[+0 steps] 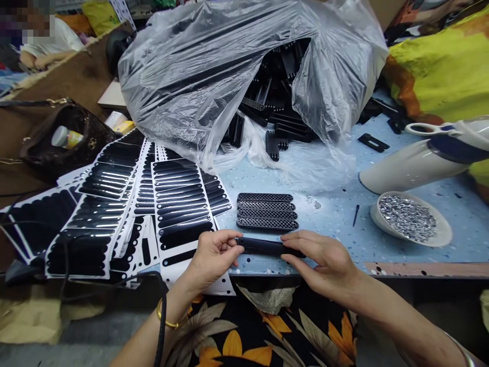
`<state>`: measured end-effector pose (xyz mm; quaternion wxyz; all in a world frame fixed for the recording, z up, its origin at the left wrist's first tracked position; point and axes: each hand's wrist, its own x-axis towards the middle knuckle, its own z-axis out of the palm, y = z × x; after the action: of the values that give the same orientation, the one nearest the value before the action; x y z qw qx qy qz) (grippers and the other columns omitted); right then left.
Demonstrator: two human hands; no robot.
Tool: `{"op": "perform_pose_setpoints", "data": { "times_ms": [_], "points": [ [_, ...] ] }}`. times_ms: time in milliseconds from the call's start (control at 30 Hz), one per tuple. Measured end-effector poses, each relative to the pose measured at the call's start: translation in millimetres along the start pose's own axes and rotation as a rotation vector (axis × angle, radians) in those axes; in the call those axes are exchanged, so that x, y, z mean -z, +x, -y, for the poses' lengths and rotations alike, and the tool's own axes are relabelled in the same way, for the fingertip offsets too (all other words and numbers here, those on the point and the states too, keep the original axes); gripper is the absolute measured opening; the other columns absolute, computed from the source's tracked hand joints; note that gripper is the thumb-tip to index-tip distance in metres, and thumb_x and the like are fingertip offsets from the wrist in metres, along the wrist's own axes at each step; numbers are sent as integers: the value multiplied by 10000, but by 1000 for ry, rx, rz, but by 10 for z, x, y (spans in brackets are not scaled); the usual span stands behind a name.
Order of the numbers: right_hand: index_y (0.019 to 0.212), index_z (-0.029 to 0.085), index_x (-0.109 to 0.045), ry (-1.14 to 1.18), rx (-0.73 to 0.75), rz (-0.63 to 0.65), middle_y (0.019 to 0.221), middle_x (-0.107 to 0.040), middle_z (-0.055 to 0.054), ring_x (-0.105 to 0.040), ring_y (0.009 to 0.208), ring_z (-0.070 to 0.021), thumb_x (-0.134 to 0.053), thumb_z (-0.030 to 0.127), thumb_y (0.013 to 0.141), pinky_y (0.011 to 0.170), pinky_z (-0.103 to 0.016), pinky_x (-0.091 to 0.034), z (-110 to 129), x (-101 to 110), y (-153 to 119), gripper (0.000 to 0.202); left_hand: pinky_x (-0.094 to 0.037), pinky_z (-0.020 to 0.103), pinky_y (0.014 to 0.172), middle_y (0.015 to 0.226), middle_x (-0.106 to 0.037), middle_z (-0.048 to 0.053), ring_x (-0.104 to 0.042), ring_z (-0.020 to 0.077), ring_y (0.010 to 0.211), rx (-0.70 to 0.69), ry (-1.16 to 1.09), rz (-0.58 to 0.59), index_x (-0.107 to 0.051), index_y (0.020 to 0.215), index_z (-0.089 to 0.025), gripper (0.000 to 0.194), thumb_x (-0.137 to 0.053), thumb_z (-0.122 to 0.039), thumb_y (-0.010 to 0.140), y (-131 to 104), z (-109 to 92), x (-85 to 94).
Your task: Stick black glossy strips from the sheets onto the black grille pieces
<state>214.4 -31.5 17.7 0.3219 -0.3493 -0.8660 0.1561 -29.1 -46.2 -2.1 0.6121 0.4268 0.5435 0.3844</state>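
Between my two hands, just above the table's front edge, is a long black plastic strip [262,246] with rounded ends. My left hand [217,255] pinches its left end between thumb and fingers. The right end is gripped by my right hand [323,257], thumb below and fingers on top. Right behind it lie several black strips with a lattice surface [267,210], stacked side by side. Left of my hands, a white sheet of black stickers [183,199] lies over other such sheets, partly under my left wrist.
A large clear plastic bag [198,76] full of black plastic parts [282,114] fills the back. At right are a bowl of small shiny metal pieces [408,216] and a pale tumbler [405,165] on its side. A dark handbag [76,137] sits far left. A person is at upper left.
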Motion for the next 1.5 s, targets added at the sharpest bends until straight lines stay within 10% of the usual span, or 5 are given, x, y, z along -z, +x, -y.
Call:
{"op": "perform_pose_setpoints", "data": {
  "times_ms": [1500],
  "points": [
    [953,174,-672,102,-119,125,873,-719,-83,-700,753,-196,-580,148,938,647,-299,-596,-111,-20,-89,97,-448,164,353,523,-623,-3,-648,138,428,122,-9,-62,-723,799,-115,309,-748,-408,703,20,-106,-42]
  ]
}}
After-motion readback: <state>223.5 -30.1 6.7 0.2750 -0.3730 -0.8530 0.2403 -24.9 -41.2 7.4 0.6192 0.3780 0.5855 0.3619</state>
